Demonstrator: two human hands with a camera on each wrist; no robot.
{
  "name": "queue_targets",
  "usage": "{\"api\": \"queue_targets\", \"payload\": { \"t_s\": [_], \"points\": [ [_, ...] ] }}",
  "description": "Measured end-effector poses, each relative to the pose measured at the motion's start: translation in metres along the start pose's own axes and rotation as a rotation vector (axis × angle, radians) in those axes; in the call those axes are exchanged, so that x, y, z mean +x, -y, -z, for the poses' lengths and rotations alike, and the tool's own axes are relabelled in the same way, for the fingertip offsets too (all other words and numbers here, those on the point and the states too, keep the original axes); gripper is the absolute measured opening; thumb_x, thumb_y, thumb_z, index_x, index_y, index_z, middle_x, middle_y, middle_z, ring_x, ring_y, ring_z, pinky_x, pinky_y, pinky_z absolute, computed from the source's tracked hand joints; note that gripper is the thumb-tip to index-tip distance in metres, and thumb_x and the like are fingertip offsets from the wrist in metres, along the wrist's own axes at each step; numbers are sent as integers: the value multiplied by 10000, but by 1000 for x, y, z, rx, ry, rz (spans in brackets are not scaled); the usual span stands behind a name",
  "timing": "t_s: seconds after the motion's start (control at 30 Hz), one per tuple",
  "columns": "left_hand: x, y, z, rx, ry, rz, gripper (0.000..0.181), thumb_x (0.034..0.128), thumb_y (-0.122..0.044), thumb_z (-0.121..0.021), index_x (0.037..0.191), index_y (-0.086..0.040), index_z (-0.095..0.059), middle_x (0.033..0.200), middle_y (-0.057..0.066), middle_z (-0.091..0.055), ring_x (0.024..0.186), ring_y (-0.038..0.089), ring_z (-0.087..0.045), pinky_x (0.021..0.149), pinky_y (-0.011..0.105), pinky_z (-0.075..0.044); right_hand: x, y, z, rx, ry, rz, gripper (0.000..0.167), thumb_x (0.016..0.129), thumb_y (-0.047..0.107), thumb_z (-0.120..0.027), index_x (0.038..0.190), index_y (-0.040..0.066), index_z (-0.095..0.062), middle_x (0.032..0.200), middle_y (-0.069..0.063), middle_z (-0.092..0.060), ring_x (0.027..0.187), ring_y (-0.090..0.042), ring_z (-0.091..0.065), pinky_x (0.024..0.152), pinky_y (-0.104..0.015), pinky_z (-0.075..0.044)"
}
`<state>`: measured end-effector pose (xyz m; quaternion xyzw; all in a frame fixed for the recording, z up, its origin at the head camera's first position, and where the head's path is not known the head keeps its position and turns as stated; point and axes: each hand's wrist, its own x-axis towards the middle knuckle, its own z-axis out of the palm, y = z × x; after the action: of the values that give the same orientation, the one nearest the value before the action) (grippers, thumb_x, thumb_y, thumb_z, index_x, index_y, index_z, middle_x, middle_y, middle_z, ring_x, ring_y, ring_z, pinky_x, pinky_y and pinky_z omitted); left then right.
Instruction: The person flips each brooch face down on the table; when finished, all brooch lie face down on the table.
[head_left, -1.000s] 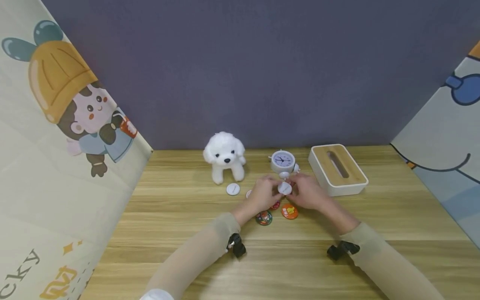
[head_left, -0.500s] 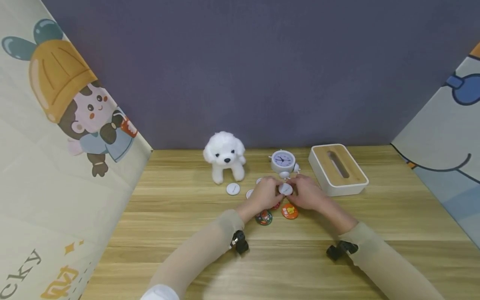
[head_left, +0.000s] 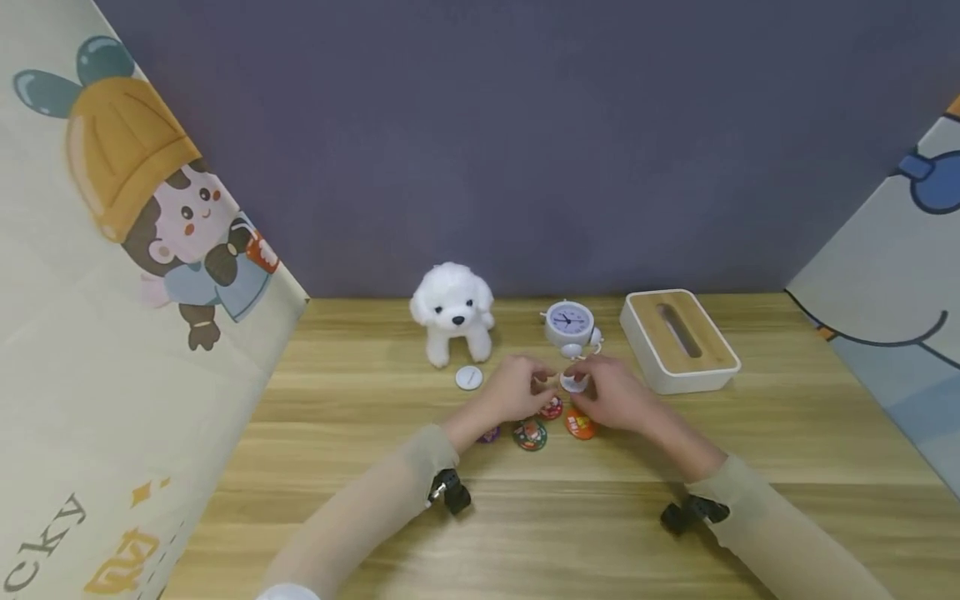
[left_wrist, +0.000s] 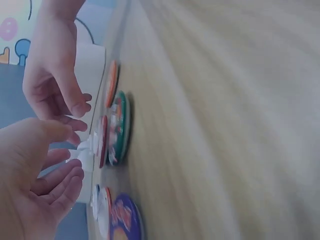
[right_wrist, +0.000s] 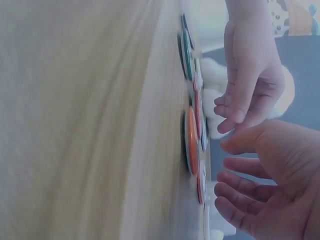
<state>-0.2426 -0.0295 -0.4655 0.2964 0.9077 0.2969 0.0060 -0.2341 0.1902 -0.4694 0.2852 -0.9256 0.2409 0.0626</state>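
Observation:
Round pin badges lie on the wooden table around my hands. My left hand (head_left: 513, 389) hovers with relaxed fingers beside a red badge (head_left: 551, 407), holding nothing. My right hand (head_left: 615, 396) is at a white-faced badge (head_left: 573, 383), its thumb and fingers on either side. In the right wrist view those right-hand fingers (right_wrist: 242, 192) stand apart, with nothing visible between them. Nearer me lie a green badge (head_left: 530, 435) and an orange badge (head_left: 580, 423). A purple badge (left_wrist: 125, 217) is partly covered by the left wrist in the head view. Another white badge (head_left: 469, 377) lies further left.
Behind the badges stand a white plush dog (head_left: 452, 312) and a small white alarm clock (head_left: 569, 322). A white tissue box with a wooden lid (head_left: 678, 337) is just right of my right hand. A dark wall (head_left: 525, 150) closes off the back.
My left hand has let go of the white-faced badge and drawn back left, uncovering the red badge and part of the purple one. The right hand stays near the white-faced badge.

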Motion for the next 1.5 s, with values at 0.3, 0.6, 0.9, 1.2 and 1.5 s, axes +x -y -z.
{"api": "queue_targets", "payload": {
  "t_s": [0.3,0.6,0.9,1.2,1.5],
  "points": [
    [-19,10,-3,-8,49,-23,352,836,-246,-866,1150,-97,-806,1055,34,-835,805,107,-733,708,149,-557,-8,18,-10,-1,54,72,291,840,182,-865,1086,57,-772,974,-48,-771,930,-219,-710,878,-448,-611],
    [-25,15,-6,-42,5,-15,341,857,-196,-882,1176,-110,-797,1069,29,-834,844,149,-720,719,147,-506,-6,24,-17,4,67,54,350,822,171,-878,1133,62,-760,1021,-50,-744,994,-243,-687,946,-477,-596],
    [-25,14,-13,-167,-103,59,357,874,-119,-843,1221,-63,-781,1015,90,-815,715,94,-628,651,150,-510,-4,20,-21,55,-24,13,351,830,146,-884,1149,70,-762,1067,-75,-778,967,-248,-711,876,-457,-606],
    [-24,10,-9,-273,-293,47,317,862,-171,-880,1145,-49,-805,1057,115,-827,702,270,-716,595,222,-552,-4,21,-13,109,-105,-5,396,884,137,-857,1249,50,-730,1085,-101,-753,806,-137,-684,723,-292,-581],
    [-21,3,-1,-331,-482,-71,234,919,-183,-836,1109,-48,-820,1073,113,-829,971,273,-811,877,386,-663,-8,26,-3,121,-192,61,348,949,69,-783,1292,57,-720,1144,-118,-752,811,-168,-741,725,-357,-660]
  ]
}}
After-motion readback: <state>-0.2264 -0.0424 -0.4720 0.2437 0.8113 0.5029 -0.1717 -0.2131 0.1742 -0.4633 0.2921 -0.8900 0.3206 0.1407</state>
